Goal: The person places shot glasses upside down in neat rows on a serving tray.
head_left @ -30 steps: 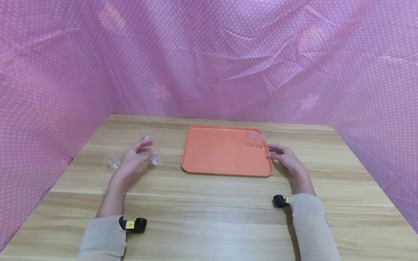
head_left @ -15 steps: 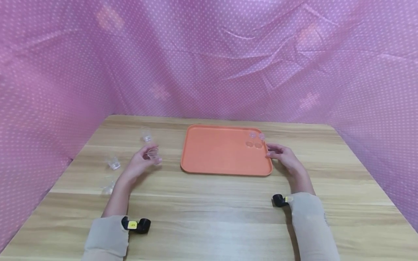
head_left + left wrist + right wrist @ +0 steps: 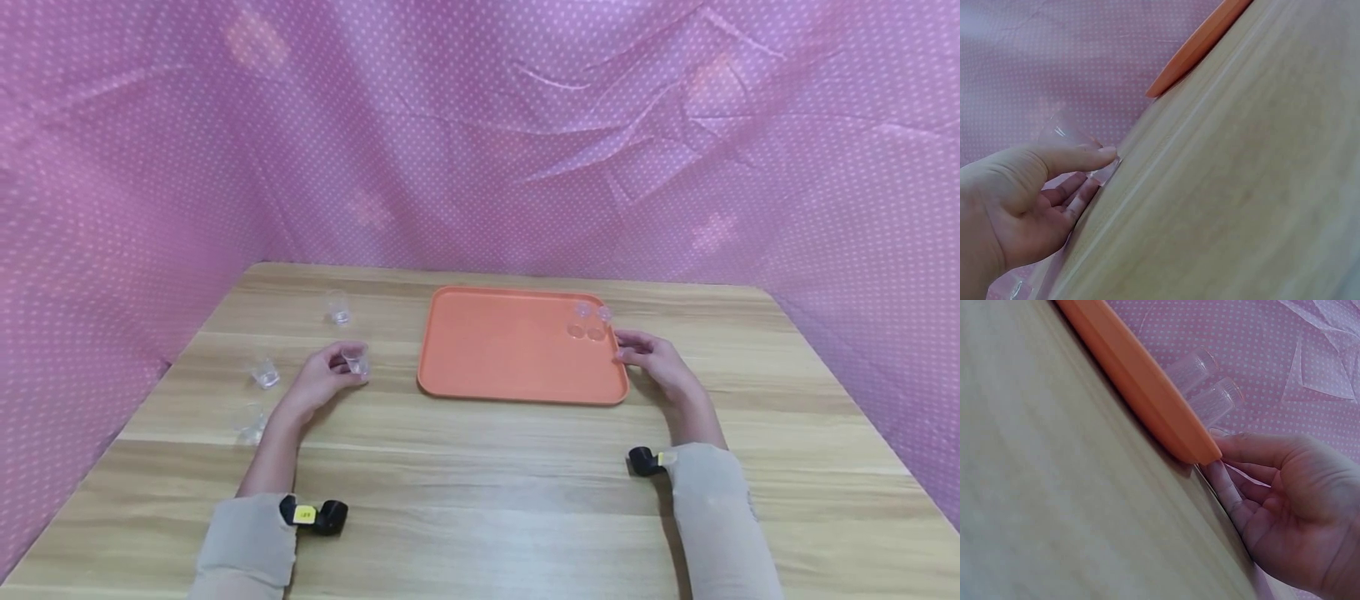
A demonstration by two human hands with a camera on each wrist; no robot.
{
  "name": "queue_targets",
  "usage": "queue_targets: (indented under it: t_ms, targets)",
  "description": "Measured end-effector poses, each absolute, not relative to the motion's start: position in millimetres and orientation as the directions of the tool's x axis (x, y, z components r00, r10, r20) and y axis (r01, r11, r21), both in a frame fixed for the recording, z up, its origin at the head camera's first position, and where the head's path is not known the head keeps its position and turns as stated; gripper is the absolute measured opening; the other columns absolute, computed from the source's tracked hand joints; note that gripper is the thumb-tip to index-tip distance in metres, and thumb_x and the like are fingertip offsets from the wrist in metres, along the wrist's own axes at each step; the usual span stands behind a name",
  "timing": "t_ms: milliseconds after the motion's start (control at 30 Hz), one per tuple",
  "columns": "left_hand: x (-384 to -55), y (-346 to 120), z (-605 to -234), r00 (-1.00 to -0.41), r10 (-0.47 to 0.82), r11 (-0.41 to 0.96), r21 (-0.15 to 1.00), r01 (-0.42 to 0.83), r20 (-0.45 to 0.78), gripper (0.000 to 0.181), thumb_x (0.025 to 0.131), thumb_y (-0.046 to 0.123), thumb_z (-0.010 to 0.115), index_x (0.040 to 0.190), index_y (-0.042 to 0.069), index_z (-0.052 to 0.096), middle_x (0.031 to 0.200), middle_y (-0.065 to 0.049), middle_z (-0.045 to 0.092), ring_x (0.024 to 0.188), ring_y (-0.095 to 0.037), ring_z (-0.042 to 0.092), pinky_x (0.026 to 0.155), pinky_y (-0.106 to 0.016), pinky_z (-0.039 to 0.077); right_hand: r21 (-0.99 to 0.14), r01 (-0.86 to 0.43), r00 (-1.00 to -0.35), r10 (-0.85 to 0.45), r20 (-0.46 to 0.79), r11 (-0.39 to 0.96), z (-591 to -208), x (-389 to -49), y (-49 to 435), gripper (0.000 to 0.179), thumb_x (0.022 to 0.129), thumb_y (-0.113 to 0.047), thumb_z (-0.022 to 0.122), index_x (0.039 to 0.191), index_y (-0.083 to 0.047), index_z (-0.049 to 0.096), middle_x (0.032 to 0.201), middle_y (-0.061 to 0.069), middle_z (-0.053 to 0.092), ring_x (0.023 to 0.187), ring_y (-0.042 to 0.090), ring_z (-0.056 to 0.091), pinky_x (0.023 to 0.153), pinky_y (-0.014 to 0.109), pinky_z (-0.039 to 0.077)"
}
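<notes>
My left hand (image 3: 322,379) pinches a small clear plastic cup (image 3: 357,362) between thumb and fingers at the left of the table. In the left wrist view the thumb (image 3: 1082,159) lies along the near side of this cup (image 3: 1072,134), whose lower end is close to the tabletop. My right hand (image 3: 660,367) grips the right edge of an orange tray (image 3: 495,350). In the right wrist view the thumb is over the tray's rim (image 3: 1210,447) and a fingertip (image 3: 1217,472) is under it. Two clear cups (image 3: 1216,403) stand side by side on the tray's right end.
Several more clear cups are left of the tray: one cup (image 3: 340,310) farther back, one cup (image 3: 265,373) beside my left wrist, one cup (image 3: 251,425) near my forearm. The wooden table (image 3: 465,475) is backed by a pink dotted cloth (image 3: 480,150).
My left hand has come round the nearby cup and taken hold of it; the cup has been tipped and shifted slightly within the fingers. The right hand and the tray have stayed in place.
</notes>
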State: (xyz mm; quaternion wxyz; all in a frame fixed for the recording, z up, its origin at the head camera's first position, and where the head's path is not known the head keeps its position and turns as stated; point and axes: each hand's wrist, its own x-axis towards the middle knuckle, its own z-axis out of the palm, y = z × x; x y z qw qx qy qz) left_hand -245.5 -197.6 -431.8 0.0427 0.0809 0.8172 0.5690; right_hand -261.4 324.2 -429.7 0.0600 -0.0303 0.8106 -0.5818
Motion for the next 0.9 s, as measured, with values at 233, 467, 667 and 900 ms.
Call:
queue_targets:
  t_ms: [233, 467, 667, 900]
  targets:
    - [-246.1, -196.6, -432.5, -0.983, 0.182, 0.382, 0.919, 0.096, 0.027, 0.051, 0.079, -0.004, 0.066, 0.125, -0.009, 0.047, 0.117, -0.027, 0.051, 0.107, -0.036, 0.051, 0.085, -0.021, 0.045, -0.942, 0.022, -0.990, -0.126, -0.068, 0.336, -427.8, -259.7, 325.2, 0.053, 0.089, -0.011, 0.060, 0.134, 0.007, 0.039, 0.128, 0.027, 0.045, 0.114, 0.027, 0.044, 0.106, 0.046, 0.019]
    - [-245.2, -195.8, -430.3, -0.986, 0.165, 0.429, 0.897, 0.107, 0.039, 0.048, 0.078, 0.001, 0.069, 0.122, -0.006, 0.051, 0.115, -0.025, 0.055, 0.105, -0.035, 0.053, 0.090, -0.034, 0.043, -0.947, 0.028, -0.990, -0.122, -0.070, 0.319, -427.6, -259.0, 324.6, 0.052, 0.088, -0.009, 0.060, 0.134, 0.007, 0.039, 0.128, 0.027, 0.044, 0.103, 0.013, 0.049, 0.105, 0.044, 0.020]
    - [-244.8, -193.4, -427.7, -0.988, 0.144, 0.480, 0.869, 0.121, 0.058, 0.050, 0.078, 0.003, 0.071, 0.122, -0.006, 0.052, 0.111, -0.025, 0.056, 0.101, -0.035, 0.054, 0.090, -0.040, 0.043, -0.946, 0.029, -0.990, -0.123, -0.072, 0.324, -427.3, -259.3, 323.4, 0.052, 0.089, -0.009, 0.059, 0.133, 0.008, 0.039, 0.129, 0.027, 0.044, 0.105, 0.017, 0.049, 0.105, 0.044, 0.021]
    - [-246.1, -182.8, -417.7, -0.984, 0.174, 0.494, 0.861, 0.119, 0.036, 0.051, 0.076, 0.003, 0.072, 0.123, -0.002, 0.053, 0.109, -0.020, 0.057, 0.101, -0.032, 0.053, 0.091, -0.041, 0.042, -0.956, 0.016, -0.993, -0.110, -0.051, 0.294, -429.4, -260.2, 320.2, 0.051, 0.087, -0.005, 0.060, 0.131, 0.009, 0.041, 0.126, 0.028, 0.045, 0.104, 0.016, 0.049, 0.101, 0.038, 0.030]
